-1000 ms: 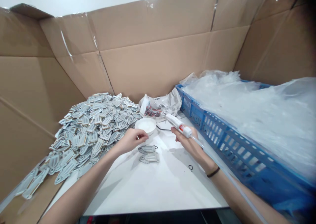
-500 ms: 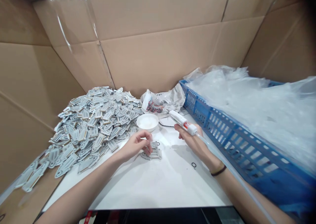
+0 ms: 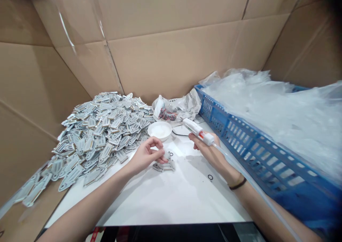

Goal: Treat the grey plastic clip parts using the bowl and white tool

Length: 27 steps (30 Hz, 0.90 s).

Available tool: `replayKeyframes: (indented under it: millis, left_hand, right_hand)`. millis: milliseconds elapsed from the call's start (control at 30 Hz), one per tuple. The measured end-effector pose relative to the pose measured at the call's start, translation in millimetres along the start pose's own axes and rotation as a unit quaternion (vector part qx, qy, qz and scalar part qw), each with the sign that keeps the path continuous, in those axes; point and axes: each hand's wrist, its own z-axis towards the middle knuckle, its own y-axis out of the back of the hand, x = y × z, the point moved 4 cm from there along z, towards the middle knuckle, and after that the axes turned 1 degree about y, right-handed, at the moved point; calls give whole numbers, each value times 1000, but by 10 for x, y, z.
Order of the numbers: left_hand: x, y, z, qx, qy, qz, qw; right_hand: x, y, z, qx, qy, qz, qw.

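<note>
My left hand [image 3: 150,152] hovers at mid-table with thumb and fingertips pinched together; whatever they may hold is hidden or too small to name. Just below those fingertips a flat grey slotted piece [image 3: 168,166] lies on the white table [image 3: 171,199]. A pale part shows behind the fingertips, too blurred to identify. In my right hand [image 3: 210,149] is a white pen-like tool [image 3: 196,129] with a red section and a clear hose [image 3: 240,171] running back along the forearm. Its tip points up and left, apart from the grey piece. The right fingers are partly hidden beneath it.
A large heap of grey slotted pieces [image 3: 104,131] covers the left side. Behind my hands stand a white dish [image 3: 159,130] and crumpled printed paper [image 3: 187,106]. Right is a blue crate [image 3: 240,135] with clear plastic bags [image 3: 280,110]. A small black ring [image 3: 210,178] lies nearby. Cardboard walls [image 3: 171,57] surround everything.
My left fingertips have moved slightly right and up, uncovering more of the left end of the grey piece. The right hand and its tool stay almost in place.
</note>
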Motion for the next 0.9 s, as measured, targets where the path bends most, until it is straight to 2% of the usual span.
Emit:
replayKeyframes:
  millis: [100, 233, 300, 400, 533, 667, 900]
  left_hand:
    - [93, 67, 33, -33, 9, 78, 996]
    - [175, 152, 63, -94, -18, 177, 980]
    - [181, 181, 70, -123, -30, 233, 964]
    - [148, 191, 77, -144, -62, 347, 925]
    - [132, 171, 91, -121, -110, 429, 888]
    - [163, 157, 101, -87, -131, 442, 883]
    - [113, 119, 62, -65, -120, 465, 875]
  right_hand:
    - [13, 1, -9, 5, -1, 6, 1000]
    - [8, -5, -9, 13, -1, 2, 1000]
    - [6, -9, -7, 16, 4, -3, 1000]
    - [4, -11, -6, 16, 13, -7, 1000]
    - [6, -11, -8, 17, 19, -10, 1000]
    - [-14, -19, -1, 20, 15, -15, 1000]
    - [-56, -38, 20, 28, 10, -25, 999]
